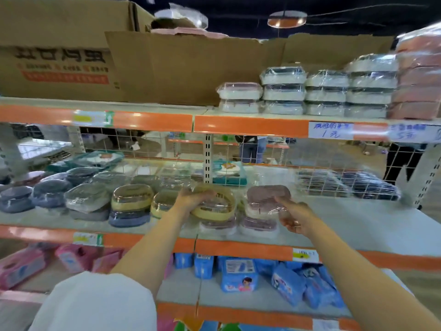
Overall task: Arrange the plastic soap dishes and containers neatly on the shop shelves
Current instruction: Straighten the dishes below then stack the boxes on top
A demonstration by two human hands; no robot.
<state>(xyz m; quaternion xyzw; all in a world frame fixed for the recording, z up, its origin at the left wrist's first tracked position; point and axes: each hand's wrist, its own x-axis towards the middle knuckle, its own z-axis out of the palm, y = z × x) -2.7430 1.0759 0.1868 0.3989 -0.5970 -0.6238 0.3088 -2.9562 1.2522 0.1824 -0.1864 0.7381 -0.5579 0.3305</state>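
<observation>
You stand at a shop shelf [346, 225] with orange edging, a wire grid behind it. Nearest, your left hand [193, 199] grips a wrapped yellow dish [219, 209], tilted above a pink dish [218, 226] on the shelf. Just right, your right hand [292, 216] pinches the wrap of a pink stack [265, 206]. Further left sit yellow, blue and grey dishes [83, 197]; up top, white containers [307, 94] beside a cardboard box [71, 48]. The risk, I'd judge — slick film lets the tilted dish slide off, or a tug topples the pink stack.
</observation>
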